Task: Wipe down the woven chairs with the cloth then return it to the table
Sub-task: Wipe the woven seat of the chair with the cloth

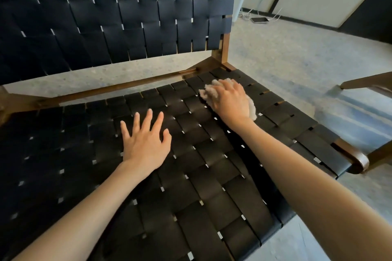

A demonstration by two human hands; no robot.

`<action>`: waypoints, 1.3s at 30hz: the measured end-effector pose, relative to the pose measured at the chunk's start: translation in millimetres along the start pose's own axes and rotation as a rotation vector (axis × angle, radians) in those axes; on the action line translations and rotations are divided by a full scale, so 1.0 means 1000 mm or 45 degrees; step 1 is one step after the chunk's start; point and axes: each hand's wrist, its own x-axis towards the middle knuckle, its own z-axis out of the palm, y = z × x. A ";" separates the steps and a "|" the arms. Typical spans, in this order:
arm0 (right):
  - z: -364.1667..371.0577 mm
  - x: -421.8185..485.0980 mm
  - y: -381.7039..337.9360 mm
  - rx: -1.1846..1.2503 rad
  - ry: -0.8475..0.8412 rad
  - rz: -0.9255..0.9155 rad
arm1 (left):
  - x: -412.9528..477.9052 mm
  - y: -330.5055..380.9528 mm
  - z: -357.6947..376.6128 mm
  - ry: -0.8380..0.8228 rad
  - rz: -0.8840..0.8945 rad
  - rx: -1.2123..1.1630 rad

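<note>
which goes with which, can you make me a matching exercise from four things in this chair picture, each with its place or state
Things
1. left hand
2. right hand
3. cloth
4. phone

Places or states
a. lies on the floor
b. flat on the woven seat, fingers spread
c. grips the cloth
d. bunched under a hand

Pairs: 1-b, 2-c, 3-d, 4-a

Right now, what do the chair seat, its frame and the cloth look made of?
Seat: wide black woven straps, faint sheen, likely leather or vinyl. Frame: brown wood, smooth rounded corner, probably varnished. Cloth: beige, fuzzy pile, maybe terry or microfibre; right hand grips it.
</note>
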 end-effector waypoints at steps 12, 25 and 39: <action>0.023 0.084 0.003 0.033 0.047 0.266 | 0.022 -0.013 0.006 0.068 0.096 -0.025; 0.017 0.039 -0.142 0.671 -0.166 -0.105 | -0.006 -0.051 -0.019 0.101 0.182 -0.185; 0.019 0.018 -0.179 0.238 -0.293 -0.253 | -0.094 -0.185 -0.080 -0.037 -0.408 -0.019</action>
